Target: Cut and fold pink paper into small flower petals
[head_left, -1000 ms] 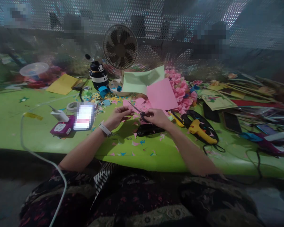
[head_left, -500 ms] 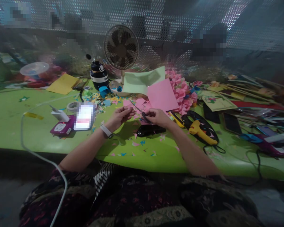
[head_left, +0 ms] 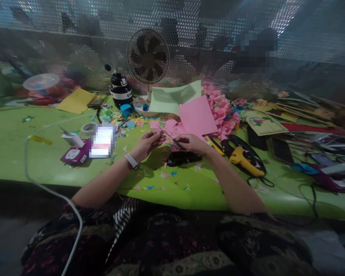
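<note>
My right hand (head_left: 191, 143) is closed around the dark handle of slim scissors (head_left: 170, 136), whose thin blades point up and left toward my other hand. My left hand (head_left: 149, 143), with a white watch on the wrist, has its thumb and fingers pinched near the blade tips. Whatever it holds is too small to make out. Just beneath my right hand lies a shiny black object (head_left: 182, 158). Pink paper pieces (head_left: 171, 123) are spread behind both hands, beside a pink sheet (head_left: 197, 115) and a pale green sheet (head_left: 175, 97).
On the green table (head_left: 97, 172) are a lit phone (head_left: 101, 142), a purple box (head_left: 76, 153) and a yellow glue gun (head_left: 247, 161). Behind stand a fan (head_left: 148, 57) and a black bottle (head_left: 121, 92). Pink paper flowers (head_left: 218, 111) are heaped at back right.
My left hand has turned slightly, its fingers shifting near the blade tips. My right hand has tilted a little with the scissors. The objects on the table look unchanged.
</note>
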Motion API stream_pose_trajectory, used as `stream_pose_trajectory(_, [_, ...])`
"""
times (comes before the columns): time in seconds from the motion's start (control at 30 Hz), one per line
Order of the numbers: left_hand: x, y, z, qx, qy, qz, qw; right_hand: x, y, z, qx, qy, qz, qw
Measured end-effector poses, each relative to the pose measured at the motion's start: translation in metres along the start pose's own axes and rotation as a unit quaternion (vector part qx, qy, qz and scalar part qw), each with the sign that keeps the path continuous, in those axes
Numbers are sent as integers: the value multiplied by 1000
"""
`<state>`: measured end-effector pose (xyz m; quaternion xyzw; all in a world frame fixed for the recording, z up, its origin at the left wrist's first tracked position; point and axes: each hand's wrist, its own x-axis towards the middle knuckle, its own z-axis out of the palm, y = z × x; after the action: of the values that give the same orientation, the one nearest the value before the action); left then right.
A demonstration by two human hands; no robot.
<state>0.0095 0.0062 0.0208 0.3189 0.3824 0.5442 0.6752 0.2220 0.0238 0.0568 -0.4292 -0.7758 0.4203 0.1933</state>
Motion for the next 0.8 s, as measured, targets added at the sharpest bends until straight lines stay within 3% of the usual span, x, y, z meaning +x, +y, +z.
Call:
stream_pose_trajectory(0.43, [-3,3,4,-10,6,-17,1000,2,5,0,-9,15,-16,1000])
stream_pose_trajectory(0.8, [2,-1,-3,-15,-4,-18,1000,4,11,1,-37,32,-34,998])
